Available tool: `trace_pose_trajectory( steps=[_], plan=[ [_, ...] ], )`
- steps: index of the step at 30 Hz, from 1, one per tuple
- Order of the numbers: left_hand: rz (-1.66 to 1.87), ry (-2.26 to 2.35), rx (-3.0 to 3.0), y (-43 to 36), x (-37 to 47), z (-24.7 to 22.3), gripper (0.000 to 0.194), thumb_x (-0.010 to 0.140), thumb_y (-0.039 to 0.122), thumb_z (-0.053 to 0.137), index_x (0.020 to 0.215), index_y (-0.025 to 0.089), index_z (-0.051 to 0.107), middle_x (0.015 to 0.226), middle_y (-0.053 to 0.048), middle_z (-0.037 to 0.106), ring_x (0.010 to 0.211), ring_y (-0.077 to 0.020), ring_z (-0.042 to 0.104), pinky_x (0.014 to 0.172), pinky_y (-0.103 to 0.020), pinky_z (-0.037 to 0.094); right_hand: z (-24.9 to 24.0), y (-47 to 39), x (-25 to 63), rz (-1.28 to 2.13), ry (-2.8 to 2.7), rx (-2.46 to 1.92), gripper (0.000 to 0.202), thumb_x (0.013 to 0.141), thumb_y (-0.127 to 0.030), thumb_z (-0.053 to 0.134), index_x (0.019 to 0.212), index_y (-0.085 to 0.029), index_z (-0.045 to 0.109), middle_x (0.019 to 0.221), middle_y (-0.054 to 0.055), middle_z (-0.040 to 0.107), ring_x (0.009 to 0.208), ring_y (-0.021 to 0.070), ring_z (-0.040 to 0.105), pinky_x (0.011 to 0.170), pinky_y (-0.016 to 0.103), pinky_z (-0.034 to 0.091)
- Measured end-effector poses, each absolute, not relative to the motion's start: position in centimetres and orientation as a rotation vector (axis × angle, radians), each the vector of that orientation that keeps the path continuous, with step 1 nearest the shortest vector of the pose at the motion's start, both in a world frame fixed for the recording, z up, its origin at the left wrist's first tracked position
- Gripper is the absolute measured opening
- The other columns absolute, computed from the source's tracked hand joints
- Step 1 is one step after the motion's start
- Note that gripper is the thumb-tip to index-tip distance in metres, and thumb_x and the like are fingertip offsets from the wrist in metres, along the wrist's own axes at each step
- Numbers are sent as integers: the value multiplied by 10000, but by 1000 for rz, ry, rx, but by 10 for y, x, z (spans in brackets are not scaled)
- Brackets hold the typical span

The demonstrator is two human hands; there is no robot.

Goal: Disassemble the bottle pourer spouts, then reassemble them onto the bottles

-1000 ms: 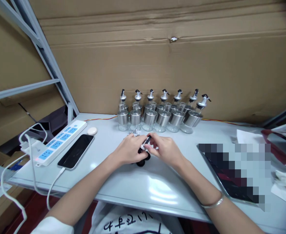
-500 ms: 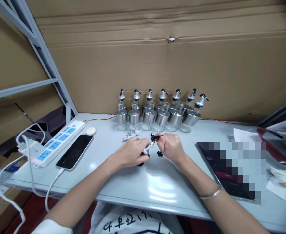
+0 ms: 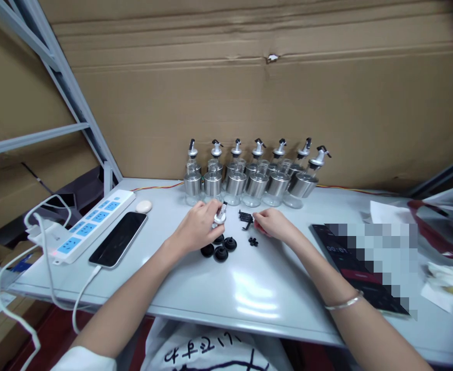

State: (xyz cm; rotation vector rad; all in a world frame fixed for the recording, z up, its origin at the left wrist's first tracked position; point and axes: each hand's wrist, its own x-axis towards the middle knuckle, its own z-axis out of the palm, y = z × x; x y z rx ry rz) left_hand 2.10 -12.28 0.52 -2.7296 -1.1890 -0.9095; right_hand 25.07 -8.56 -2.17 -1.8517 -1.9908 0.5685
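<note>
My left hand (image 3: 200, 224) is closed on a silver pourer top (image 3: 219, 217) with a small dark piece at its tip. Just in front of it lie several round black stoppers (image 3: 221, 253). My right hand (image 3: 272, 223) has its fingertips together at the right end of a group of black levers (image 3: 245, 217); whether it grips one is hidden. A cluster of tiny black parts (image 3: 253, 241) lies near that hand. Behind stand glass bottles with steel sleeves (image 3: 236, 183), the front ones uncapped and the rear ones topped with silver pourers (image 3: 258, 148).
On the left are a white power strip (image 3: 95, 226), a black phone (image 3: 119, 240) on a white cable and a round white object (image 3: 144, 206). A tablet (image 3: 360, 268) and crumpled white paper (image 3: 448, 281) lie on the right. Cardboard (image 3: 249, 103) stands behind the bottles.
My hands have moved apart. My left hand has gone left with the pourer top, uncovering the black stoppers and hiding the silver parts behind. My right hand has come down beside the black levers.
</note>
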Motion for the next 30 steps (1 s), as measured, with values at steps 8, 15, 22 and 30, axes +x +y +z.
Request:
trace_pose_trajectory(
  steps=[8, 15, 22, 30],
  plan=[
    [-910, -1167, -2742, -124, 21, 5, 196, 750, 139, 445, 932, 183, 389, 822, -33, 574, 713, -177, 514, 684, -306, 412, -13, -89, 261, 528, -2273, -1548, 115, 731, -192, 565, 772, -196, 672, 737, 22, 648, 632, 145, 545, 614, 250, 387],
    [-909, -1188, -2842, -128, 22, 11, 221, 686, 167, 518, 888, 178, 429, 783, -17, 557, 679, -163, 485, 675, -302, 419, -14, -92, 255, 715, -2271, -1575, 109, 710, -155, 557, 678, -163, 661, 692, 35, 671, 646, 163, 577, 632, 269, 426],
    [-955, -1243, -2858, -125, 23, 10, 222, 931, 311, 407, 765, 175, 463, 761, -7, 510, 657, -133, 485, 672, -286, 427, -15, -92, 254, 779, -2276, -1578, 118, 703, -122, 554, 685, -152, 666, 687, 43, 679, 640, 162, 581, 640, 272, 436],
    [-1066, -1234, -2863, -122, 26, 2, 160, 955, 221, 349, 950, 158, 496, 904, -48, 527, 819, -162, 535, 737, -290, 452, -17, -90, 251, 653, -2220, -1542, 156, 777, -239, 547, 689, -158, 646, 649, 38, 639, 599, 149, 527, 604, 282, 385]
  ],
)
